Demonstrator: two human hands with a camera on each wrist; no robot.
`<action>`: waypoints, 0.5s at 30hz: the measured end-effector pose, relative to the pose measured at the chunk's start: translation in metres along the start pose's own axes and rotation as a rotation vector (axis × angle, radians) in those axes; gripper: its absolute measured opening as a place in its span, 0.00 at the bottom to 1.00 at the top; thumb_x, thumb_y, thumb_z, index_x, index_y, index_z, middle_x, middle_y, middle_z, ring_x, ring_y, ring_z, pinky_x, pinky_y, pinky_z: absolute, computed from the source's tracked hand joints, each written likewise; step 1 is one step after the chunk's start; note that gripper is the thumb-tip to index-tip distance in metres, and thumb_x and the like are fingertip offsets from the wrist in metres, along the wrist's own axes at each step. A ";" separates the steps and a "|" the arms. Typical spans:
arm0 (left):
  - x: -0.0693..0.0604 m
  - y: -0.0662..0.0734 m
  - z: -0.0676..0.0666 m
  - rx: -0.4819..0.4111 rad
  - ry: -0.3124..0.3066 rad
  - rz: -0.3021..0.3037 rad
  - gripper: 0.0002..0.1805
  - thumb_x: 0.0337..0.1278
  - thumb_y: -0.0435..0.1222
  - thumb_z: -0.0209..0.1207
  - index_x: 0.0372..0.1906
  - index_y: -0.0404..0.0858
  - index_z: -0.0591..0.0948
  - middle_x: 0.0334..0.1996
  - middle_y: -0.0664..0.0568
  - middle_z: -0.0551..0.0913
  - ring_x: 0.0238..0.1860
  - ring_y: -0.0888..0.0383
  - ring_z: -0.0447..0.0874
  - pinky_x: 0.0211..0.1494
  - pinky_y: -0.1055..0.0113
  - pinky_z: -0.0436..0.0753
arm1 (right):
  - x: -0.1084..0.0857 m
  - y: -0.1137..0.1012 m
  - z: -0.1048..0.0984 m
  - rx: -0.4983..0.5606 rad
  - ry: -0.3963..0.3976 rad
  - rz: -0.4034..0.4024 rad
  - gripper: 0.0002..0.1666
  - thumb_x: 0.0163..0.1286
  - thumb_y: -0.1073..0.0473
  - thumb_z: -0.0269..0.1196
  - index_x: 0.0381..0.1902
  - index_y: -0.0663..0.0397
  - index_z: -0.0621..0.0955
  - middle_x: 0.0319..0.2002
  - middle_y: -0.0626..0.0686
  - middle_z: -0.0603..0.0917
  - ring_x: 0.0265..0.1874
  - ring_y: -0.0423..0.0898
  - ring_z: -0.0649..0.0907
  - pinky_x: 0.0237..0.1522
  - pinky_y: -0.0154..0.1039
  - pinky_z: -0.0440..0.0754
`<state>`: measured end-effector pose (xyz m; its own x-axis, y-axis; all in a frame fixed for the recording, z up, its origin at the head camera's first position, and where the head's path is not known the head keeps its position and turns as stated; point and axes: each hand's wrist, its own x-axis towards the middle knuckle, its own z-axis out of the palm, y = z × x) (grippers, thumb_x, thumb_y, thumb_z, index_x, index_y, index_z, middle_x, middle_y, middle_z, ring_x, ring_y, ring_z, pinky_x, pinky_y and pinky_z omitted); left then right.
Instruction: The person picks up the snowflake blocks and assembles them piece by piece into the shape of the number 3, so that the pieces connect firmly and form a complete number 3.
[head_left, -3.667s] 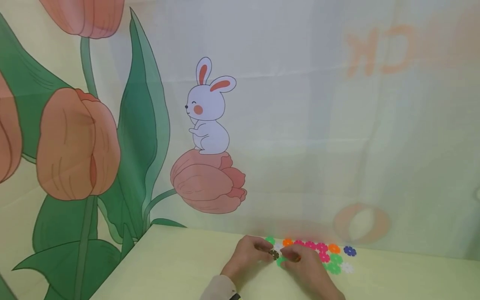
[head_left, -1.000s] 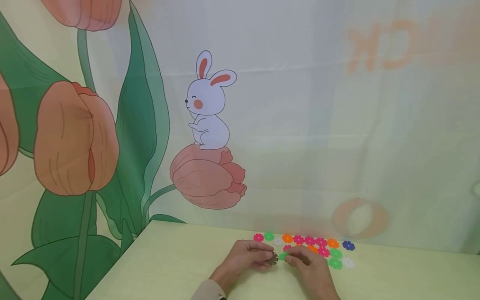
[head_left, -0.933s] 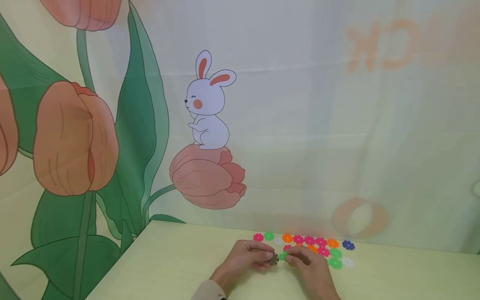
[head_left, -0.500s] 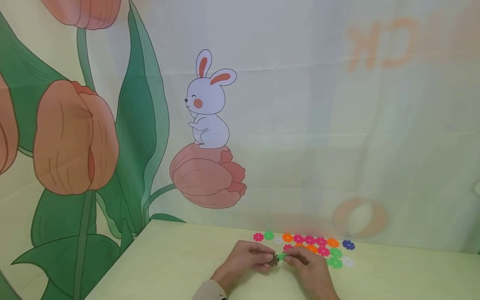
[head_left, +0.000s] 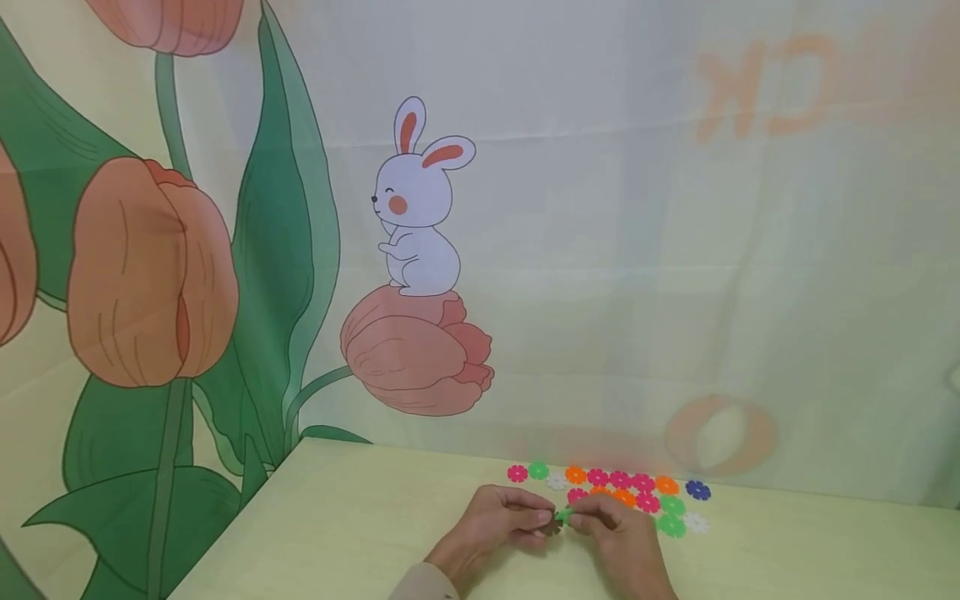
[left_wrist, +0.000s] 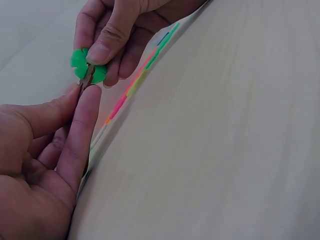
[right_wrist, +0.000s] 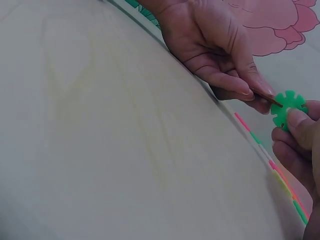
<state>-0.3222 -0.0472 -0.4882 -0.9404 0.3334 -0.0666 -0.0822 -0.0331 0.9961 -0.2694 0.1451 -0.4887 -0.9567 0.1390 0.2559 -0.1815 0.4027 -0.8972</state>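
Observation:
Between thumb and fingers, my left hand (head_left: 497,518) pinches a brown notched snowflake disc (head_left: 554,527). A green snowflake disc (head_left: 565,517) is pinched by my right hand (head_left: 624,533), just to the right of the brown one. In the left wrist view the brown disc (left_wrist: 88,76) is edge-on and meets the green disc (left_wrist: 79,59) at a notch. The right wrist view has the green disc (right_wrist: 291,102) face-on, with the edge of the brown disc (right_wrist: 264,95) set crosswise against its rim. How deep they sit is hidden by the fingers.
Behind my hands, several loose discs lie on the pale table (head_left: 337,517): a pink one (head_left: 517,473) at the left, orange (head_left: 576,475), green (head_left: 671,525), white (head_left: 697,522) and a blue one (head_left: 697,490) at the right. A printed curtain (head_left: 570,292) hangs along the back.
A second ago a small gap lay between the brown and green discs; now their edges meet. Both hands have drawn slightly closer. Earlier the left hand was farther back, covering the pink disc.

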 end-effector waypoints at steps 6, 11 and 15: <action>0.000 0.001 0.000 -0.015 -0.006 0.011 0.07 0.64 0.26 0.70 0.45 0.29 0.91 0.37 0.40 0.92 0.32 0.57 0.91 0.37 0.64 0.92 | 0.001 0.000 0.000 0.020 -0.007 0.009 0.06 0.71 0.65 0.71 0.38 0.47 0.91 0.36 0.46 0.91 0.38 0.44 0.86 0.41 0.32 0.86; 0.001 -0.001 -0.001 -0.066 -0.041 0.042 0.08 0.65 0.27 0.70 0.46 0.26 0.90 0.38 0.38 0.91 0.36 0.54 0.93 0.39 0.63 0.92 | 0.001 0.001 0.000 0.085 0.002 0.035 0.07 0.71 0.66 0.71 0.45 0.53 0.91 0.40 0.48 0.92 0.41 0.45 0.89 0.46 0.33 0.88; -0.001 -0.002 0.000 -0.090 -0.063 0.062 0.08 0.64 0.28 0.72 0.45 0.27 0.90 0.38 0.37 0.91 0.35 0.52 0.93 0.40 0.61 0.92 | 0.002 0.000 0.001 0.137 0.007 0.052 0.11 0.72 0.66 0.70 0.50 0.55 0.91 0.45 0.51 0.92 0.44 0.48 0.90 0.49 0.35 0.89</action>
<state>-0.3215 -0.0473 -0.4899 -0.9222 0.3866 0.0013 -0.0570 -0.1391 0.9886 -0.2711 0.1448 -0.4887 -0.9642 0.1626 0.2094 -0.1612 0.2674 -0.9500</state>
